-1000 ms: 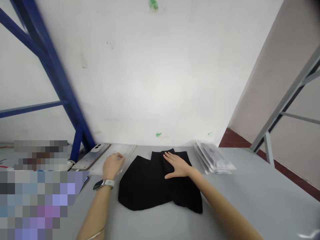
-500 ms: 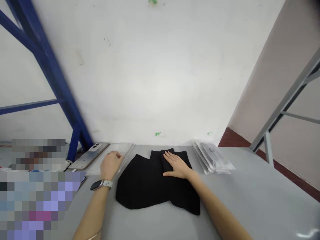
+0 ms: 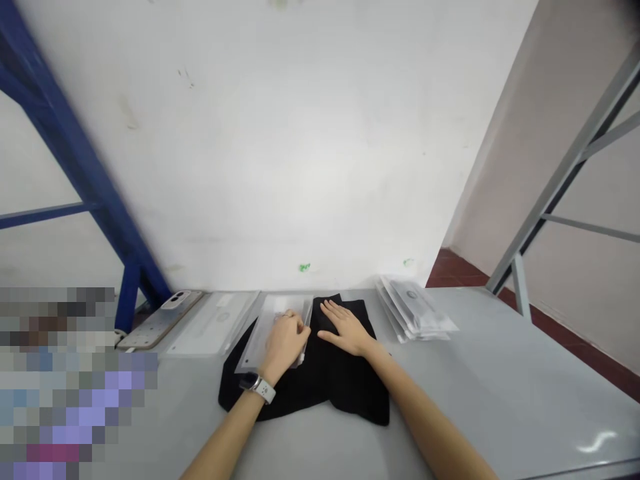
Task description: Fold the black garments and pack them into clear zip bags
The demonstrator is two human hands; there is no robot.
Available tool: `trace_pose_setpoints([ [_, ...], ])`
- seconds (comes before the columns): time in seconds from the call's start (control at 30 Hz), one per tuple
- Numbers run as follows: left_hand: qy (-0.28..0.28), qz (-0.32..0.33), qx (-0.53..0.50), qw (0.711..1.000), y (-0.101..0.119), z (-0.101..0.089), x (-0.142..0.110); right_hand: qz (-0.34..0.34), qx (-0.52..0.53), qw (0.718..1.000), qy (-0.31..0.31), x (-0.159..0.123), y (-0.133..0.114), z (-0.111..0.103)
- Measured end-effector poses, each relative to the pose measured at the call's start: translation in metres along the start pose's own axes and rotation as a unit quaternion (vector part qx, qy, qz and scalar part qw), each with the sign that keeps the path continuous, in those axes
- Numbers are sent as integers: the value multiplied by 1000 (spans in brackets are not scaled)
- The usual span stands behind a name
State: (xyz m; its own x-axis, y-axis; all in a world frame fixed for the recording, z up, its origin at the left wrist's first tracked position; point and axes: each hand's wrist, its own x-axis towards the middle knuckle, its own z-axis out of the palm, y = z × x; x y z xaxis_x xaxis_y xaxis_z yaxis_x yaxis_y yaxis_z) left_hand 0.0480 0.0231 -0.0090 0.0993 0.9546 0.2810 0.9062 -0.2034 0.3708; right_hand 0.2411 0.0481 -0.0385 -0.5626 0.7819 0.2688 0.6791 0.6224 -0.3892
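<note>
A black piece of fabric (image 3: 315, 383), partly folded at its upper right, lies on the grey table in front of me. My right hand (image 3: 347, 331) rests flat on that folded part, fingers stretched and thumb apart. With its fingers closed, my left hand (image 3: 286, 339) grips a translucent plastic zip bag (image 3: 256, 347) by its right side. The bag is over the left part of the fabric and covers some of it. My left fingertips are partly hidden behind the knuckles.
More translucent zip bags (image 3: 213, 325) lie flat at the left, beside a phone (image 3: 156, 323) in a case. A pile of zip bags (image 3: 417, 310) sits at the back right against the white wall (image 3: 320, 153). Blue frame posts (image 3: 95, 167) stand at the left; a blurred-out person is at lower left.
My left hand has moved right from the left bags, bringing one zip bag over the black fabric. My right hand stays flat on the fabric. The view has shifted slightly.
</note>
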Motion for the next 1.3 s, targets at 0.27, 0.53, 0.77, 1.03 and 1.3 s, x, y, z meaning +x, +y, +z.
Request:
trace_pose_setpoints([
  [0.27, 16, -21, 22, 999, 13, 18, -6, -19, -15, 1000, -7, 2, 9, 4],
  [0.53, 21, -37, -44, 998, 5, 28, -5, 18, 31, 999, 33, 0, -19, -4],
  [0.77, 54, -54, -115, 990, -5, 34, -1, -56, 0, 998, -39, -4, -28, -2],
  [1.03, 99, -39, -194, 975, -9, 27, 0, -74, 15, 995, -63, -8, -37, -13],
  [1.3, 70, 32, -241, 967, -4, 18, 2, -86, -12, 993, -77, 6, -33, -6],
])
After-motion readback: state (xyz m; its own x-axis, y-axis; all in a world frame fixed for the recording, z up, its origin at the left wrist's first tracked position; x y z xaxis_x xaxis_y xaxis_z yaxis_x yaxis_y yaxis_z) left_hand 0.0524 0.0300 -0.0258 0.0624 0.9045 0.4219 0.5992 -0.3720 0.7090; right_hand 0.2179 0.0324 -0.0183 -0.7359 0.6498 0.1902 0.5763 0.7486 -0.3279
